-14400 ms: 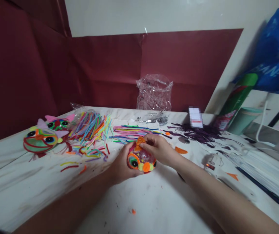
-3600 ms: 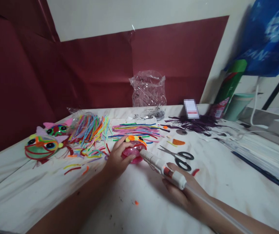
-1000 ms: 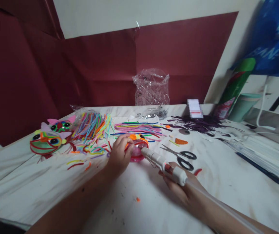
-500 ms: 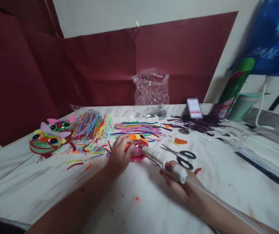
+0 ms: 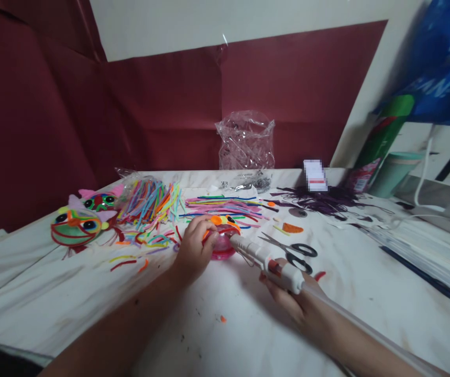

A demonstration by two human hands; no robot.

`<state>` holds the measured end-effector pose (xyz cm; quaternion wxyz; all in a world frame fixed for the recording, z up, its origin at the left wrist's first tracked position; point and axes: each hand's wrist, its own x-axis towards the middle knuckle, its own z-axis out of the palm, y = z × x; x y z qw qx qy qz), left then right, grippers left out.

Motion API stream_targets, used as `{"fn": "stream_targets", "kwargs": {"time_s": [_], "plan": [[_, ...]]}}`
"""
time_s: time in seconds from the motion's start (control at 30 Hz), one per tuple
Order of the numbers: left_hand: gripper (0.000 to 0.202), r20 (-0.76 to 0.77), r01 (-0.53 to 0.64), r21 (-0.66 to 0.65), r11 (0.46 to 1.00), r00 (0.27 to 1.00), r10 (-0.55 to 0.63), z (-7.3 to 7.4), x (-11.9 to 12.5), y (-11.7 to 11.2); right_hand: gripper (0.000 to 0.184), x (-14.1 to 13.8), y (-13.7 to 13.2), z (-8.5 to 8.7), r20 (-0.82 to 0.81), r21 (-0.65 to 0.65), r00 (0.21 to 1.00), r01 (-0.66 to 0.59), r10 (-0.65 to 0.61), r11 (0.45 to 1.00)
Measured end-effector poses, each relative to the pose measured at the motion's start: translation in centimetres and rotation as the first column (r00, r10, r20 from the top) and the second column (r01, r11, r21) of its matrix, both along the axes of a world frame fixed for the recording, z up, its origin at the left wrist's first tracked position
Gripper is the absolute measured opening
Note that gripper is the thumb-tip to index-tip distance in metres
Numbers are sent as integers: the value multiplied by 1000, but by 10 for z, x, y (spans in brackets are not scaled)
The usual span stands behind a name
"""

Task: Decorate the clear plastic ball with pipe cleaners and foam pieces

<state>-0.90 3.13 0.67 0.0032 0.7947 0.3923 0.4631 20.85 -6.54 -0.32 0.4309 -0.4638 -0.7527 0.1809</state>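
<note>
My left hand [image 5: 193,250] is wrapped round a pink see-through ball [image 5: 220,247] that carries orange and yellow pipe-cleaner trim and black eyes on its far side. It rests on the white table [image 5: 71,303]. My right hand [image 5: 299,301] grips a white glue gun [image 5: 266,259] with a clear glue stick running back along my forearm. The gun's nozzle touches the right side of the ball.
Black-handled scissors [image 5: 293,251] lie just right of the ball. Cut coloured pipe cleaners [image 5: 150,201] lie in heaps behind it, two finished ball faces [image 5: 77,225] at the left, a clear plastic bag [image 5: 246,141] at the back, purple scraps [image 5: 327,201] and a stack of white sheets [image 5: 425,246] at the right.
Over the last second the glue gun's nozzle has stayed on the ball's right side and my left hand has kept its hold. Only the view has shifted slightly.
</note>
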Motion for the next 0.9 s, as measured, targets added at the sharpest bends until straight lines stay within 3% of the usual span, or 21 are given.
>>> {"fn": "stream_targets", "kwargs": {"time_s": [0.27,0.6,0.9], "plan": [[9,0,-1,7,1000,1000,1,-2,-1,0,13,2,2,-5,-16,-2,1000,18,-18,1000],[8,7,3,17,1000,1000,-3,3,1,-3,17,0,-1,5,-7,-2,1000,-12,12,1000],[9,14,-2,10,1000,1000,2,-1,-1,-1,16,3,1,0,18,-11,1000,22,-22,1000]]}}
